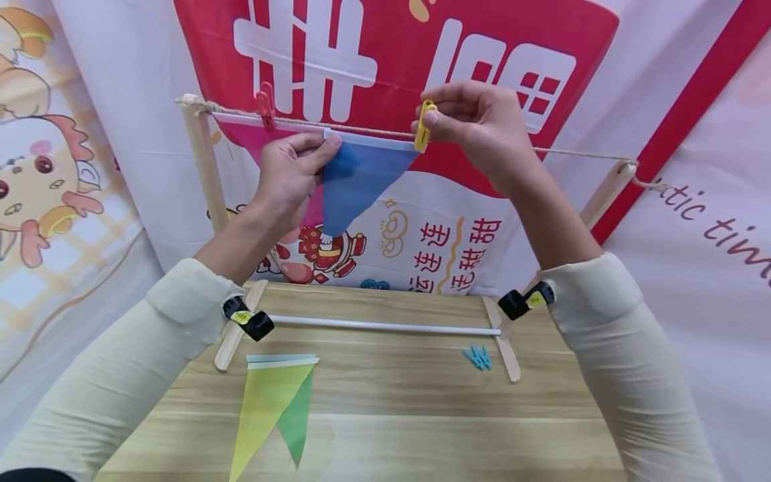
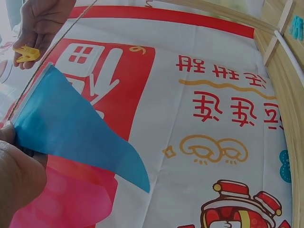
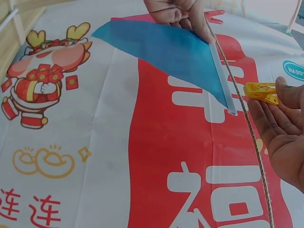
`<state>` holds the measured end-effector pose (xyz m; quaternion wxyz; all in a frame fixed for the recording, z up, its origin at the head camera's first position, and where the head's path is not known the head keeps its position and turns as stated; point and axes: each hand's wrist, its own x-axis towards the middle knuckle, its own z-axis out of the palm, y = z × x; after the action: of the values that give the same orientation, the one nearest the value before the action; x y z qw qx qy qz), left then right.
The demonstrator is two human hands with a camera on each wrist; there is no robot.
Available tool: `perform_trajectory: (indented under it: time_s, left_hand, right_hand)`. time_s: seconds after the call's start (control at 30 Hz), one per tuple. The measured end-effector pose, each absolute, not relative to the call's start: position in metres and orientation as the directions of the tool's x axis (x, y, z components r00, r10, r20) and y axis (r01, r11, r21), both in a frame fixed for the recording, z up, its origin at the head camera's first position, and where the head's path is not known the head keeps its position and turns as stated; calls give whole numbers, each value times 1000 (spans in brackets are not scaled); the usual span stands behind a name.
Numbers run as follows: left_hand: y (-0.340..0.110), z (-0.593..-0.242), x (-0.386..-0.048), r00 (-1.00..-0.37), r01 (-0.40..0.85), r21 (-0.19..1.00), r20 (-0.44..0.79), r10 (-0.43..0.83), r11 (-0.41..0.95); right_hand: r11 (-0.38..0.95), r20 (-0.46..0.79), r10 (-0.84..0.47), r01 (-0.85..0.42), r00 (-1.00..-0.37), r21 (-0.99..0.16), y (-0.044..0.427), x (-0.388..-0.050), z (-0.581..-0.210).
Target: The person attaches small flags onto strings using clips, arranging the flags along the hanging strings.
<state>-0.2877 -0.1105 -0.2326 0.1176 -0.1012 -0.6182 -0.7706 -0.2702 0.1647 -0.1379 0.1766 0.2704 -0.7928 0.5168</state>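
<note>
A blue triangular flag (image 1: 361, 174) hangs point down along the twine (image 1: 560, 152), its white top edge near the line. My left hand (image 1: 289, 171) pinches the flag's upper left corner, where it meets a pink flag (image 1: 253, 134). A red clothespin (image 1: 266, 107) clips the pink flag to the twine. My right hand (image 1: 482, 127) pinches a yellow clothespin (image 1: 424, 127) between thumb and fingers, close to the blue flag's upper right corner. In the right wrist view, the yellow clothespin (image 3: 261, 92) is beside the twine, apart from the flag.
Wooden posts (image 1: 205, 161) hold the twine at both ends. A white rod (image 1: 385, 325) joins the stand's feet on the wooden table (image 1: 421, 428). Yellow (image 1: 265, 402) and green (image 1: 296, 415) flags lie at the front left, blue clothespins (image 1: 478, 357) at the right. Printed cloth (image 1: 397, 201) hangs behind.
</note>
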Motion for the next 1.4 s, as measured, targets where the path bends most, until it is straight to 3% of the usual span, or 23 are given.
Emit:
perform_trajectory:
  time_s: [0.57,1.4]
  left_hand:
    - [-107,-235,-290,-954,300,925,292,-68,-234]
    - [-105,-234,-294,-951,310,922,304,-63,-233]
  right_hand:
    - [272,609,-168,-630,-775,-727,141,-278,-131]
    - [408,607,-186,-622,-773,-668,102,-289,-129]
